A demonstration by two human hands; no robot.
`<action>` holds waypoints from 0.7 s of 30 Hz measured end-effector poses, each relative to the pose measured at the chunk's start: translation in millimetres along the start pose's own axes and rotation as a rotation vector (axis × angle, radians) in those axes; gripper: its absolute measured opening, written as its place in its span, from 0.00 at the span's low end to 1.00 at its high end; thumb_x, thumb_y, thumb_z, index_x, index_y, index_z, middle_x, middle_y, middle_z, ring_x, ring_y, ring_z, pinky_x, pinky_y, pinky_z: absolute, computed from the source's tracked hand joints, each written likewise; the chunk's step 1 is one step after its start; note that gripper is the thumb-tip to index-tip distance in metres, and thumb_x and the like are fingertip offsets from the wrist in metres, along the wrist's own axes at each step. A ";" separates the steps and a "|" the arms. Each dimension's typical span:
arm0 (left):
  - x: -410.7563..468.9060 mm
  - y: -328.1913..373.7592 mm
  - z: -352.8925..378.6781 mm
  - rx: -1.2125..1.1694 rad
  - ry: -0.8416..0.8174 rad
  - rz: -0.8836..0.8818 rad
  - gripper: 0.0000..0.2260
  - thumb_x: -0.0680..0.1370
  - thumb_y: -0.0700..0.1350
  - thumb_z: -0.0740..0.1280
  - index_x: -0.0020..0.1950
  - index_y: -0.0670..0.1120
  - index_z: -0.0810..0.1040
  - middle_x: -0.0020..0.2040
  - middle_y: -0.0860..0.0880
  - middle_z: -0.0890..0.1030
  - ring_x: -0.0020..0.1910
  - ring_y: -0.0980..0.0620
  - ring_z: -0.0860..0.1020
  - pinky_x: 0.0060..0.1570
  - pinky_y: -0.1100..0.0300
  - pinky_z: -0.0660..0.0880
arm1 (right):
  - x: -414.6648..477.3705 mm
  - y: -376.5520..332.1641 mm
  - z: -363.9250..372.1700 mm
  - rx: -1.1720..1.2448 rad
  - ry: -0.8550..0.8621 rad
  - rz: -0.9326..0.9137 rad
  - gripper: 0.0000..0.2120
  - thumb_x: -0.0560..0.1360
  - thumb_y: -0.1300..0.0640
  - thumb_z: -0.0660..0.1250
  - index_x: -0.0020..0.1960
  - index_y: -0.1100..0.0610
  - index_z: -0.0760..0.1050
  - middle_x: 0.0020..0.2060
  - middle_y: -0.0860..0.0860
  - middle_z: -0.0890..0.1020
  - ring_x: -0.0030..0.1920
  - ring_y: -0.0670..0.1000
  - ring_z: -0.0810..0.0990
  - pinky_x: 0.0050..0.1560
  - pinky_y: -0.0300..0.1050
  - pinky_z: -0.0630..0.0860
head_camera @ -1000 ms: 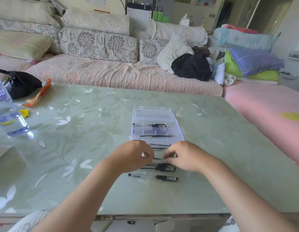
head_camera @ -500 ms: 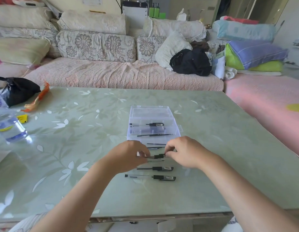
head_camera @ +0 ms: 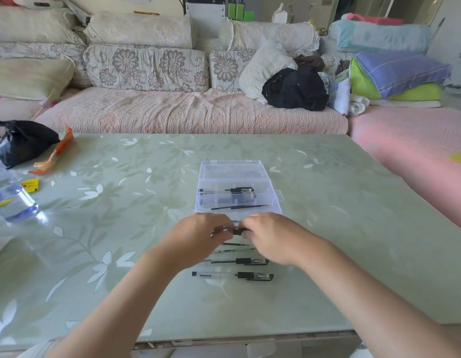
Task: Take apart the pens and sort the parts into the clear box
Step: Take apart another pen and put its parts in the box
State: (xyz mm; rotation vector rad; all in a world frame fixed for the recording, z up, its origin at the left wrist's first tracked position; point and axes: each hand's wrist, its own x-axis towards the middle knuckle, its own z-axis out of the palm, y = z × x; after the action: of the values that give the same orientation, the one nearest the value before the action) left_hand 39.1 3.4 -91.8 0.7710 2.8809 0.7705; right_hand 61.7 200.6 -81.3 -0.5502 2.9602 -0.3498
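While left hand [head_camera: 201, 240] and right hand [head_camera: 273, 237] pinch one pen [head_camera: 237, 231] between curled fingers [head_camera: 221, 228] at frame centre, just below clear box [head_camera: 275, 206]: abrupt separation may fling small part across glossy table [head_camera: 353, 228]; two intact pens [head_camera: 234, 275] wait lower centre

counts: 2 hands, left hand [head_camera: 198, 237] and right hand [head_camera: 272, 236], both pinching 1 pen [head_camera: 237, 231]
2 capped pens flat on the table [head_camera: 353, 228]: nearer pen [head_camera: 232, 275], farther pen [head_camera: 235, 261]
2 loose thin parts just behind them: dark refill [head_camera: 235, 244], clear barrel [head_camera: 232, 250]
1 clear box [head_camera: 232, 171], holding 1 capped piece [head_camera: 239, 189] and what looks like 2 box refills [head_camera: 239, 207], hard to split
table's left side: 1 water bottle [head_camera: 13, 205], 1 black bag [head_camera: 22, 140], 1 orange wrapper [head_camera: 56, 153], 1 yellow tag [head_camera: 30, 184]
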 end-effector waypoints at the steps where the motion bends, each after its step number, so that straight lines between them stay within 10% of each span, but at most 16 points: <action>1: 0.1 1.0 0.5 0.007 0.002 0.008 0.04 0.79 0.51 0.65 0.51 0.58 0.79 0.41 0.57 0.79 0.29 0.68 0.73 0.26 0.70 0.64 | -0.6 -0.9 1.7 -0.004 -0.013 0.002 0.09 0.82 0.51 0.55 0.47 0.51 0.70 0.46 0.48 0.76 0.47 0.53 0.74 0.44 0.49 0.71; 15: 0.6 -3.8 -0.4 -0.049 -0.025 -0.035 0.02 0.79 0.47 0.64 0.49 0.54 0.76 0.36 0.61 0.75 0.27 0.61 0.71 0.27 0.66 0.65 | -0.6 -13.3 6.3 -0.063 0.072 -0.046 0.12 0.83 0.49 0.53 0.48 0.56 0.69 0.35 0.52 0.75 0.37 0.57 0.72 0.35 0.48 0.64; 21: 0.6 -7.9 -7.7 -0.011 -0.032 -0.053 0.05 0.79 0.48 0.64 0.46 0.59 0.73 0.40 0.61 0.77 0.29 0.64 0.72 0.30 0.67 0.63 | -4.6 -9.4 -3.5 0.038 0.016 0.033 0.13 0.82 0.44 0.53 0.61 0.50 0.67 0.52 0.46 0.78 0.50 0.53 0.74 0.46 0.47 0.67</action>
State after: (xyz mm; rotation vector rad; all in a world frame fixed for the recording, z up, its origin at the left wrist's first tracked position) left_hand 33.6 -5.7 -88.8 0.6967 2.8540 0.7608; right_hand 68.6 194.5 -75.3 -0.4957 2.9674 -0.4081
